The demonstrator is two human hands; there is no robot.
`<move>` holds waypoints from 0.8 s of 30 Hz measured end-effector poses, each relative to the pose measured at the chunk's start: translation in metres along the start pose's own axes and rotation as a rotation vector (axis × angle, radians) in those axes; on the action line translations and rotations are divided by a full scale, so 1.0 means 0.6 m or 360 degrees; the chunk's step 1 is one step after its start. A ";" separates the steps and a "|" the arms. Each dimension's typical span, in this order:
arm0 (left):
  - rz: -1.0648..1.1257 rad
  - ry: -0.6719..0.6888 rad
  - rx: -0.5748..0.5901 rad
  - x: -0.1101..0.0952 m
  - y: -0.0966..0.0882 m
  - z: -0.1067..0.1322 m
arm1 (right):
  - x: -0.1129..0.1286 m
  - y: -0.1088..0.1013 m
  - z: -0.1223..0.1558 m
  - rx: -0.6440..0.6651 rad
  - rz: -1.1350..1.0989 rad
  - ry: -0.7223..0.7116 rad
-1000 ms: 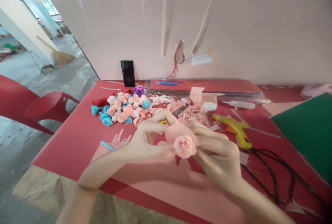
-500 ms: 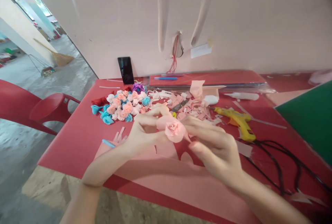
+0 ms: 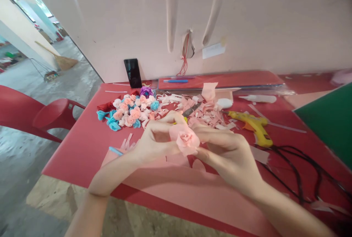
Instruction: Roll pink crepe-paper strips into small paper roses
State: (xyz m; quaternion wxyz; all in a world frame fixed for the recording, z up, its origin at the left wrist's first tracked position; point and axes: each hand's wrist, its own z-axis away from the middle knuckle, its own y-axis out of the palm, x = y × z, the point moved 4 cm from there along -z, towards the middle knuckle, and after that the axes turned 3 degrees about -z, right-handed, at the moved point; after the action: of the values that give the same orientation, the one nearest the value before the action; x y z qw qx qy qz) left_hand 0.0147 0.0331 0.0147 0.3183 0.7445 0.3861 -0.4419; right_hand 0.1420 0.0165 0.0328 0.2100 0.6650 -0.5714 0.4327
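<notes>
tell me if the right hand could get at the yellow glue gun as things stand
Probably yes, but not freely: the yellow plastic glue gun lies just beyond the right hand with nothing between, yet that hand is holding the pink paper rose.

Bare table (image 3: pixel 82 145) left – scraps (image 3: pixel 209 114), glue gun (image 3: pixel 254 127) crowd ahead

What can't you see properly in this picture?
Head view only.
Underside of the paper rose: hidden by the left hand and right hand holding it.
Scissors: mostly buried under pink paper scraps.
Green sheet: cut off by the right edge.
End of the black cable: runs out past the right edge.
Wall note: too blurred to read.
</notes>
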 end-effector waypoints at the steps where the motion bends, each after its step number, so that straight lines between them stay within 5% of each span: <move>1: -0.0010 -0.0015 0.0009 -0.002 0.001 0.000 | 0.001 0.000 0.000 -0.0002 0.0004 -0.0008; 7: -0.0079 -0.0101 0.0012 -0.006 0.003 -0.001 | 0.005 0.002 0.002 0.0027 0.0051 -0.0024; 17: -0.0259 0.0178 -0.0236 -0.010 0.012 0.002 | 0.006 0.004 0.005 -0.0025 0.0196 -0.0099; 24: -0.0332 -0.0119 -0.0272 0.003 0.011 0.004 | 0.004 0.004 0.007 -0.0028 0.0233 -0.0091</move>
State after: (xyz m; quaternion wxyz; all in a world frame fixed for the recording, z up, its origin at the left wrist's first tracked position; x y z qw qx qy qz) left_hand 0.0199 0.0284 0.0133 0.3471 0.6535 0.4855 -0.4656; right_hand 0.1410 0.0109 0.0321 0.1672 0.6315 -0.6281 0.4227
